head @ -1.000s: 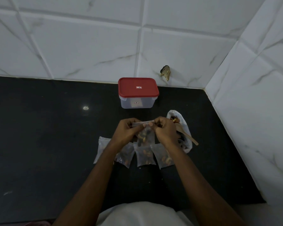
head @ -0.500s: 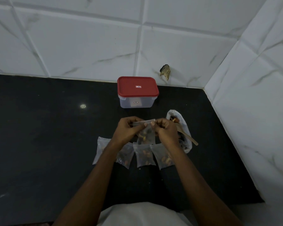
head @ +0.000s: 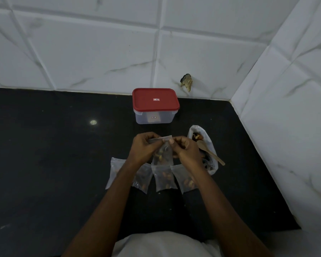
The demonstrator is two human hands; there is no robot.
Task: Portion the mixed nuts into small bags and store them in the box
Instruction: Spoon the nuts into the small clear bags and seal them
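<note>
Black glossy surface point(head: 44, 173) with one small light glint point(head: 93, 122), white marble-veined tiled walls point(head: 82, 52) meeting in a corner on the right, chipped dark hole point(head: 186, 82) in back tile, dim lighting overall.

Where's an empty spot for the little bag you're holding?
Plenty of bare counter left of the box and the row of filled bags. A narrow strip lies between box and held bag. Crowded: right side, where the nut bag and spoon lie.
</note>
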